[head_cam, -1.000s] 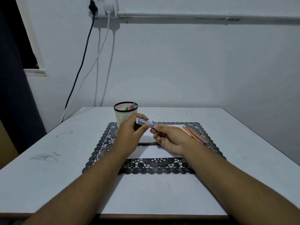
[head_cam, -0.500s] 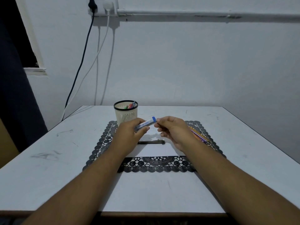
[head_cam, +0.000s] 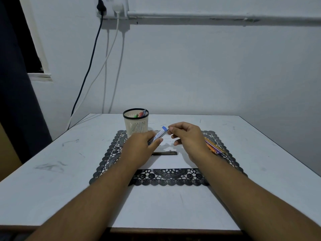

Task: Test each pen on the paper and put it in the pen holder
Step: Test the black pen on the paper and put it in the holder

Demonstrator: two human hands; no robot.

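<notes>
My left hand [head_cam: 141, 147] grips a white pen with a blue cap [head_cam: 160, 133], tilted up to the right above the white paper [head_cam: 171, 161]. My right hand [head_cam: 188, 139] pinches the pen's blue end with thumb and forefinger. A dark pen [head_cam: 165, 153] lies flat on the paper between my wrists. Several orange and coloured pens [head_cam: 215, 147] lie on the mat, partly hidden behind my right hand. The cream pen holder [head_cam: 135, 122] with a black rim stands at the mat's far left, with a few pens inside.
A black lace mat [head_cam: 171, 178] lies under the paper on the white table [head_cam: 52, 180]. Cables hang down the wall from a socket [head_cam: 111, 7] behind the table's far left. A dark curtain [head_cam: 12, 101] hangs at the left.
Both hands rose slightly and the pen tilted from level to pointing up to the right. My right hand lifted off the paper, uncovering the dark pen.
</notes>
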